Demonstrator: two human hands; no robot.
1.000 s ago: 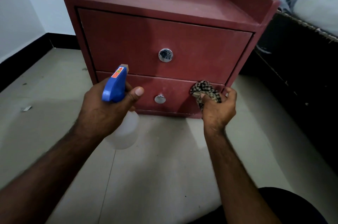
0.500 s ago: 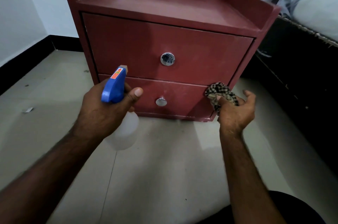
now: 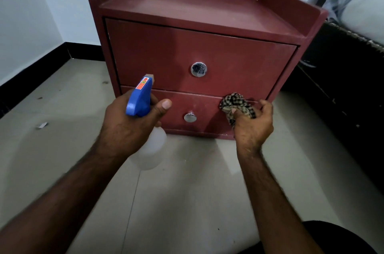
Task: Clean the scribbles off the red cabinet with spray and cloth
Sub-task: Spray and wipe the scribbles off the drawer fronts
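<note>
We see a red cabinet (image 3: 187, 50) on the tiled floor (image 3: 187, 191), two drawers closed, shiny round knobs (image 3: 190, 117), left hand (image 3: 128, 127) fingers wrapped round a translucent, blue-headed spray bottle (image 3: 139, 98), contents unclear, right hand (image 3: 253, 127) fingers bunching a checked cloth (image 3: 236, 103) against the lower drawer (image 3: 203, 104).

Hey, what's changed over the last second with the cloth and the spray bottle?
The right hand, gripping the checked cloth, wiped it right to the edge of the lower drawer, then back left toward the knob. Nothing was picked up or let go. The left hand kept holding the spray bottle in place before the cabinet.
</note>
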